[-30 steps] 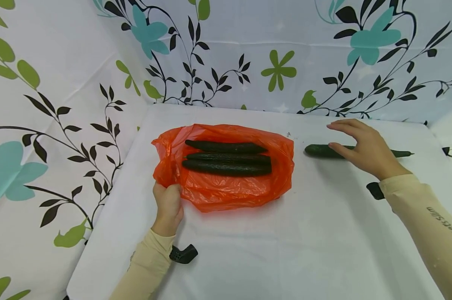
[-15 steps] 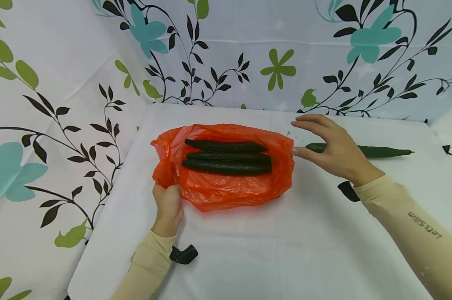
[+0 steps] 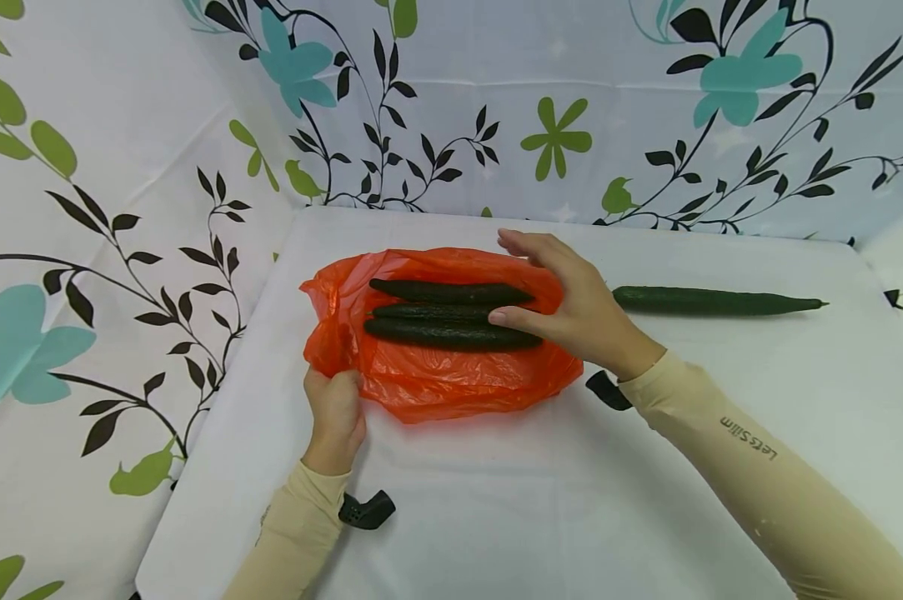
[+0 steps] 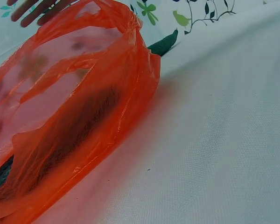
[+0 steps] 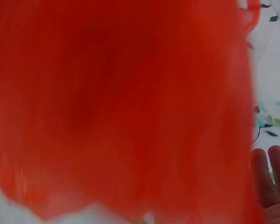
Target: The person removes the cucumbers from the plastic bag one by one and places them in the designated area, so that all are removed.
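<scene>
An orange-red plastic bag [image 3: 451, 387] lies with its mouth facing up, three dark green cucumbers [image 3: 454, 335] side by side in it. My left hand [image 3: 335, 417] grips the bag's near left edge. Over the bag's right end reaches my right hand [image 3: 582, 308], thumb and fingers spread, overlapping the cucumbers' right ends. A lone cucumber [image 3: 721, 302] lies on the table just right of that hand. In the left wrist view, the bag [image 4: 102, 107] shows a dark cucumber through its film. The bag [image 5: 130, 112] fills most of the right wrist view, blurred, with fingers [image 5: 270, 179] at its corner.
The white-covered table [image 3: 481, 517] has its back edge close to a hanging cloth [image 3: 451, 92] printed with leaves and flowers. Another printed cloth [image 3: 121, 108] hangs along the left side. Black wrist devices [image 3: 367, 509] sit at both sleeves.
My right hand has moved left, from above the lone cucumber to over the right end of the bag, fingers still spread. The left hand and bag have stayed in place.
</scene>
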Motion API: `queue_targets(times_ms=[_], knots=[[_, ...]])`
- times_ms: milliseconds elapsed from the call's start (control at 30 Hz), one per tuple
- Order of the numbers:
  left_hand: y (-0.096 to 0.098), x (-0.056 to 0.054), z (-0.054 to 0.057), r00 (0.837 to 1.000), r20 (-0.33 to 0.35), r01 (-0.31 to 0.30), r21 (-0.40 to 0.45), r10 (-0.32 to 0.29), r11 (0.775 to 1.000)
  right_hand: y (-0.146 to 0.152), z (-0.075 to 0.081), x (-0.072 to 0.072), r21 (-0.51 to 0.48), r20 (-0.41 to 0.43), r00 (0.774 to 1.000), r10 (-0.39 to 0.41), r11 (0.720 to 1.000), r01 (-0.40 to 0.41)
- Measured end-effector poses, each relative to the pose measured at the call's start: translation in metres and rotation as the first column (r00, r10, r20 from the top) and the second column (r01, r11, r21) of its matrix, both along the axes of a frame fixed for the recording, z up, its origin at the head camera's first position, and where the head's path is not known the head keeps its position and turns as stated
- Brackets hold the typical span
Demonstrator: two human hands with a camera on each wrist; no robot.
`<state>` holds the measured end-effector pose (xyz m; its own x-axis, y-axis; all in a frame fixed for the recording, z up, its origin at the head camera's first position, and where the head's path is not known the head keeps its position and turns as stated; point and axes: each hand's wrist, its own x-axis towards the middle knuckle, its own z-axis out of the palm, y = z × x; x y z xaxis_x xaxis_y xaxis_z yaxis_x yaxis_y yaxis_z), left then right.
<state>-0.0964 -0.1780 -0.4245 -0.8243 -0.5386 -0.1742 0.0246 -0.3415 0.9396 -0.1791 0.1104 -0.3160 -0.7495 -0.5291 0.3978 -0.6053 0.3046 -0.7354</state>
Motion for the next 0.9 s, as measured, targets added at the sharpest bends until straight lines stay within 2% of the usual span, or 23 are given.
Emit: queue_targets(times_ms=[133, 267, 400, 567, 667, 900], knots=[[0.001, 0.0, 0.0, 1.0, -0.021, -0.004, 0.012, 0.004, 1.0, -0.025, -0.004, 0.007, -0.132, 0.127, 0.989, 0.078, 0.989, -0.061], [0.001, 0.0, -0.001, 1.0, -0.012, -0.006, 0.013, 0.006, 1.0, -0.045, -0.004, 0.012, -0.192, 0.232, 0.964, 0.131, 0.978, -0.087], [0.001, 0.0, 0.0, 1.0, -0.002, -0.007, 0.01, 0.007, 1.0, -0.059, -0.004, 0.014, -0.248, 0.284, 0.944, 0.166, 0.964, -0.095], [0.002, 0.0, -0.001, 1.0, -0.011, -0.012, 0.007, 0.012, 1.0, -0.071, -0.012, 0.013, -0.333, 0.335, 0.916, 0.221, 0.937, -0.105], [0.002, -0.001, -0.002, 1.0, -0.019, -0.016, 0.005, 0.016, 1.0, -0.075, -0.018, 0.012, -0.339, 0.373, 0.9, 0.224, 0.936, -0.092], [0.003, 0.0, -0.002, 1.0, -0.02, -0.009, 0.001, 0.009, 1.0, -0.079, -0.031, 0.01, -0.253, 0.459, 0.877, 0.141, 0.967, -0.023]])
